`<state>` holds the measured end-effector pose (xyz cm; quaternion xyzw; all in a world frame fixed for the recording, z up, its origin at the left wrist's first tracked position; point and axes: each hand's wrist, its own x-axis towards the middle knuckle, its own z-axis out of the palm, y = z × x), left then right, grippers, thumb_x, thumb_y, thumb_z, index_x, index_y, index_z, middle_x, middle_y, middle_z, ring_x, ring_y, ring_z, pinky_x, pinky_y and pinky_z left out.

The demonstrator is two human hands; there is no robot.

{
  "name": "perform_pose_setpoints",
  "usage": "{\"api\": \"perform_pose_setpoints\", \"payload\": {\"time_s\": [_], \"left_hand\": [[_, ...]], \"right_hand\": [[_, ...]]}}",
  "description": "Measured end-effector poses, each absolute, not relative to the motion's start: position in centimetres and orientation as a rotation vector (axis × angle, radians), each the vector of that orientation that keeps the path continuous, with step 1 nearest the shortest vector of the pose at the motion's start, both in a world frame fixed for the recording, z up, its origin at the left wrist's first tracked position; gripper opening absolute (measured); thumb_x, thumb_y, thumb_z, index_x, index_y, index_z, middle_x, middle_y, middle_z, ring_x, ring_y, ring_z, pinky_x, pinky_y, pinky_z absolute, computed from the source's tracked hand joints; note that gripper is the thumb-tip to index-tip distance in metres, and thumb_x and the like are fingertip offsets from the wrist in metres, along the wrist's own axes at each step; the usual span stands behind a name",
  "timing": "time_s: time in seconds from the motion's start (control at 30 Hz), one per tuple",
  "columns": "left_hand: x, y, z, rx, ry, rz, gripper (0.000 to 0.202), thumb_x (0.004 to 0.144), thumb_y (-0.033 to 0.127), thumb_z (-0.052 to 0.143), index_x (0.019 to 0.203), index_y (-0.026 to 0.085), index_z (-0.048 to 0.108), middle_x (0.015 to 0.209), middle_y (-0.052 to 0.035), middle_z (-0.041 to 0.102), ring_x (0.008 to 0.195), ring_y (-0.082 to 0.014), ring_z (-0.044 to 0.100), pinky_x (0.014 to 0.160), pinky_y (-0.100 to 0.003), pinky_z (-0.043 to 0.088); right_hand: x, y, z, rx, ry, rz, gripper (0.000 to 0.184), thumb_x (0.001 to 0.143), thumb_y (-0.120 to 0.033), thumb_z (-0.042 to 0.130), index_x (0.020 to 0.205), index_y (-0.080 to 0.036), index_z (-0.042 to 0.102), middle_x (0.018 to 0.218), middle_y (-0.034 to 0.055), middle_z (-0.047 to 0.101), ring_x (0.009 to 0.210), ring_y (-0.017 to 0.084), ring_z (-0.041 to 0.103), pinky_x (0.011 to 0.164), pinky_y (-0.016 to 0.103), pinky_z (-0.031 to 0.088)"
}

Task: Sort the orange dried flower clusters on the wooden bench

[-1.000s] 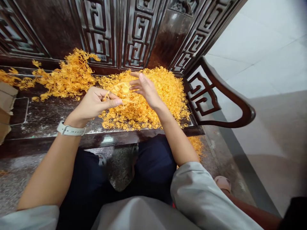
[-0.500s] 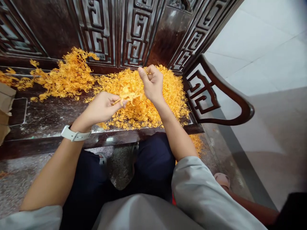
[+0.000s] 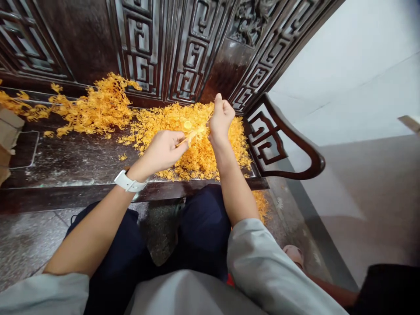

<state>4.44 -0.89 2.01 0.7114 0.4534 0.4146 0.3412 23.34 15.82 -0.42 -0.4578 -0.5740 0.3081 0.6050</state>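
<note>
My left hand (image 3: 164,151), with a white watch on its wrist, is closed in a pinch on a small orange plastic sprig (image 3: 192,133). My right hand (image 3: 221,118) is closed in a fist at the other end of the same sprig, thumb up. Both hands hover over a large heap of orange plastic sprigs (image 3: 197,144) on the seat of a dark wooden bench (image 3: 75,157). A second heap of orange sprigs (image 3: 95,107) lies further left, against the carved backrest.
The bench's curved armrest (image 3: 288,144) stands to the right of the heap. Cardboard (image 3: 8,135) sits at the left edge. More orange sprigs (image 3: 260,205) lie on the speckled floor by my knee. A pale wall rises to the right.
Both hands moved right and further from me with the sprig. My right hand went from spread fingers to a fist. The view shifted slightly.
</note>
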Motion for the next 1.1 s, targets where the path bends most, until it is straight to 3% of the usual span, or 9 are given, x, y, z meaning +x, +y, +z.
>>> {"api": "perform_pose_setpoints", "payload": {"time_s": [0.2,0.33,0.43,0.53,0.63,0.73,0.87,0.97,1.1], "left_hand": [[1.6,-3.2,3.8,1.786,1.052,1.138,0.041,0.094,0.037,0.065,0.06,0.02,0.05,0.053,0.0044,0.033,0.048,-0.0099,0.028,0.048,-0.028,0.018],[-1.3,-1.7,2.5,1.649,1.127,1.242,0.043,0.093,0.046,0.074,0.062,0.02,0.06,0.048,0.0061,0.029,0.045,-0.0091,0.023,0.044,-0.027,0.015],[-1.2,-0.1,1.3,1.468,1.142,1.364,0.042,0.09,0.048,0.079,0.065,0.02,0.062,0.049,0.0064,0.033,0.044,-0.0089,0.024,0.043,-0.026,0.015],[-0.1,0.6,0.7,1.342,1.077,1.361,0.037,0.09,0.054,0.079,0.078,0.02,0.072,0.048,0.0076,0.032,0.043,-0.0096,0.025,0.043,-0.026,0.016],[0.6,0.6,0.2,1.297,0.989,1.288,0.042,0.089,0.061,0.08,0.084,0.02,0.074,0.047,0.0084,0.031,0.041,-0.0098,0.024,0.042,-0.026,0.016],[1.0,0.7,-0.4,1.265,0.947,1.281,0.047,0.086,0.067,0.081,0.084,0.02,0.072,0.048,0.0089,0.029,0.041,-0.0098,0.023,0.043,-0.026,0.016],[1.9,0.9,-1.1,1.398,1.004,1.337,0.05,0.088,0.068,0.078,0.083,0.02,0.07,0.053,0.0067,0.035,0.047,-0.0113,0.029,0.047,-0.027,0.022],[2.6,0.6,-1.2,1.633,1.134,1.256,0.049,0.095,0.06,0.069,0.07,0.019,0.057,0.057,0.0041,0.038,0.054,-0.0118,0.033,0.053,-0.028,0.024],[3.3,-0.4,-0.6,1.878,1.256,1.012,0.048,0.1,0.049,0.059,0.065,0.02,0.045,0.054,0.005,0.032,0.051,-0.0111,0.029,0.053,-0.03,0.018]], "right_hand": [[31.6,15.7,0.9,-1.277,-0.65,0.619,0.056,0.102,-0.076,0.037,0.077,-0.029,0.022,0.061,-0.0105,0.014,0.048,0.012,0.018,0.046,0.028,0.019],[33.4,14.2,-0.6,-1.35,-0.939,0.429,0.057,0.094,-0.08,0.049,0.077,-0.028,0.032,0.064,-0.0075,0.028,0.057,0.014,0.035,0.052,0.029,0.034],[31.4,13.9,-1.9,-1.344,-1.303,0.284,0.052,0.094,-0.075,0.05,0.089,-0.023,0.057,0.089,0.0034,0.055,0.089,0.021,0.058,0.085,0.038,0.055],[29.2,13.7,-2.6,-1.346,-1.593,0.296,0.05,0.092,-0.066,0.055,0.104,-0.02,0.07,0.127,0.0153,0.059,0.131,0.029,0.056,0.12,0.051,0.043],[27.7,12.7,-2.5,-1.294,-1.671,0.398,0.052,0.094,-0.065,0.053,0.117,-0.021,0.07,0.139,0.0167,0.061,0.141,0.029,0.053,0.128,0.054,0.034],[26.0,11.2,-1.6,-1.188,-1.586,0.607,0.06,0.096,-0.073,0.052,0.126,-0.022,0.065,0.138,0.0154,0.067,0.134,0.026,0.061,0.12,0.049,0.045],[22.9,8.8,0.1,-1.048,-1.365,1.241,0.07,0.092,-0.087,0.048,0.114,-0.023,0.065,0.113,0.0109,0.073,0.095,0.021,0.071,0.083,0.034,0.059],[21.0,7.8,0.7,-0.987,-1.153,1.541,0.058,0.092,-0.081,0.061,0.092,-0.023,0.061,0.073,0.0002,0.061,0.059,0.011,0.051,0.055,0.025,0.044],[20.3,7.8,0.5,-0.992,-1.001,1.479,0.055,0.092,-0.068,0.076,0.073,-0.023,0.049,0.055,-0.0084,0.032,0.048,0.008,0.021,0.044,0.023,0.016]]}}
